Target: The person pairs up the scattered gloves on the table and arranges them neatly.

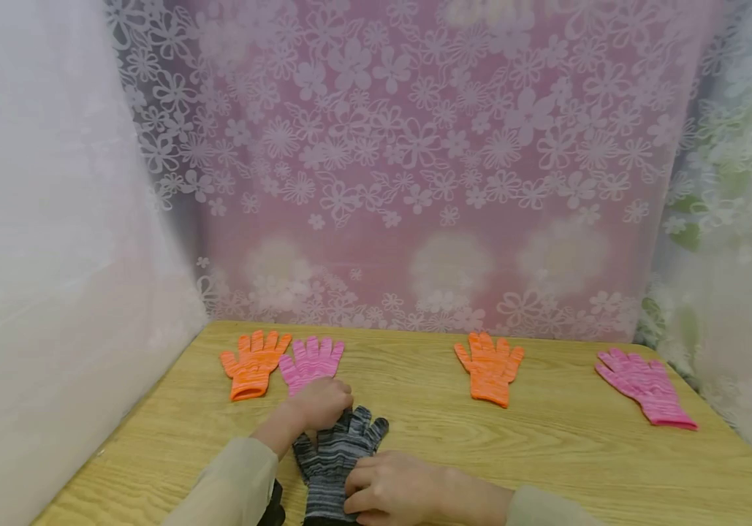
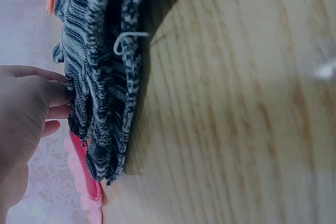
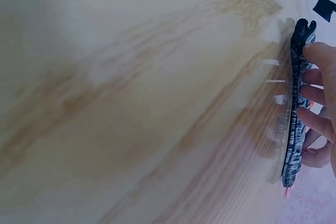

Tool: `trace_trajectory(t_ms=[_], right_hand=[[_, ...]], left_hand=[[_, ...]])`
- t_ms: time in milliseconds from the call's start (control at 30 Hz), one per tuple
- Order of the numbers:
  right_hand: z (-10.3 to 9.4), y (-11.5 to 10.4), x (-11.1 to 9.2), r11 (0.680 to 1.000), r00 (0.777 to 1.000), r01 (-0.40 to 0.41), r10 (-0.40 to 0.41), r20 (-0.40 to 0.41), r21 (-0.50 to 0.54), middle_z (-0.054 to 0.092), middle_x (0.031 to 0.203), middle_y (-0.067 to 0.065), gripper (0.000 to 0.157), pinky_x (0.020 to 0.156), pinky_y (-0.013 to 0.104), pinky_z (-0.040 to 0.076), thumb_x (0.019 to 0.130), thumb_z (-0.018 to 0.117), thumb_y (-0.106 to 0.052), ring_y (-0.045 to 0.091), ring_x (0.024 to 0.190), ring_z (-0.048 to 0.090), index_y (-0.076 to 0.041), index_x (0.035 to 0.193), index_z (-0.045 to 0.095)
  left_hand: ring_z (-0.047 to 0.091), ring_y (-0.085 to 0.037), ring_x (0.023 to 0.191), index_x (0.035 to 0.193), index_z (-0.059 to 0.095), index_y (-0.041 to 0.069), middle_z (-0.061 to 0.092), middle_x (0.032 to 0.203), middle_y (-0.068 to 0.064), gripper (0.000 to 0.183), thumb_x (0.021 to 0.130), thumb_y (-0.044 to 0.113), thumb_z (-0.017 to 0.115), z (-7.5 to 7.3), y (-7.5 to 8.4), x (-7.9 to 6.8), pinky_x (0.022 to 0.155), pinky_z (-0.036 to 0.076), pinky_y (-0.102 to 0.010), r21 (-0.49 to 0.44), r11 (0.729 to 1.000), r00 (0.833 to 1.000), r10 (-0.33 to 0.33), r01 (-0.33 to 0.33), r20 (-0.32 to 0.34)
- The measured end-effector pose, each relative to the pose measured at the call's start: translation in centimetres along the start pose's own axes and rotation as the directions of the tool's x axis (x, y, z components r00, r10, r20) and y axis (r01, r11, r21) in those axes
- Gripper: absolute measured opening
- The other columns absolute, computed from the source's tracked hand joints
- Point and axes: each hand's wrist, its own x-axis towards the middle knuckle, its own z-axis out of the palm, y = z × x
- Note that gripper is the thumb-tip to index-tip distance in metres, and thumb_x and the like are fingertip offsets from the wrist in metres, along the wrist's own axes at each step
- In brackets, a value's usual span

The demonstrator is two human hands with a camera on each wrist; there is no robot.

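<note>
A grey-and-black striped knit glove (image 1: 335,460) lies on the table at the front, fingers pointing away and the dark cuff nearest. My left hand (image 1: 324,403) pinches one of its fingers between thumb and fingertips; the left wrist view shows this hold on the glove (image 2: 84,61) from the side. Across the palm and cuff edge, the bent fingers of my right hand (image 1: 398,486) rest on its right side. In the right wrist view those fingers (image 3: 315,121) touch the glove's upper face. A pink glove (image 1: 313,361) lies just beyond my left hand, its lower part covered.
An orange glove (image 1: 253,365) lies at the back left, with another orange glove (image 1: 490,369) right of centre. Farther right is a second pink glove (image 1: 645,387). A black item (image 1: 273,504) shows partly behind my left forearm. Patterned curtains (image 1: 415,161) enclose the wooden table (image 1: 547,438).
</note>
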Motion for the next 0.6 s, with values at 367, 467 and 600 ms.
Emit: trace_trajectory(t_ms=[367,467,600], right_hand=[[-0.09,0.14,0.02,1.0,1.0,0.013,-0.013,-0.006,-0.024,0.06,0.101,-0.006,0.016,0.08,0.01,0.039,0.091,0.06,-0.025,0.003,0.092,0.053,-0.019,0.103,0.069],[-0.04,0.16,0.04,1.0,1.0,0.011,-0.011,-0.01,-0.009,0.06,0.101,-0.005,0.016,0.08,0.01,0.039,0.09,0.061,-0.024,0.003,0.092,0.053,-0.019,0.103,0.069],[0.12,0.09,0.02,1.0,1.0,0.008,-0.008,-0.006,0.017,0.06,0.102,-0.006,0.017,0.083,0.01,0.038,0.091,0.059,-0.025,0.003,0.094,0.053,-0.018,0.103,0.069]], left_hand=[[0.054,-0.01,0.064,0.076,0.066,0.015,0.052,0.07,0.004,0.012,0.082,0.005,0.063,-0.07,-0.35,0.28,0.058,0.044,-0.02,-0.027,0.999,0.987,0.018,-0.023,-0.162],[0.053,-0.009,0.063,0.076,0.065,0.015,0.052,0.07,0.004,0.012,0.084,0.007,0.062,0.01,-0.3,0.45,0.058,0.044,-0.02,-0.023,1.0,0.987,0.015,-0.019,-0.159],[0.051,-0.01,0.062,0.074,0.062,0.016,0.05,0.068,0.005,0.013,0.085,0.009,0.061,0.35,0.01,0.45,0.057,0.042,-0.021,0.009,1.0,0.991,0.023,-0.022,-0.128]])
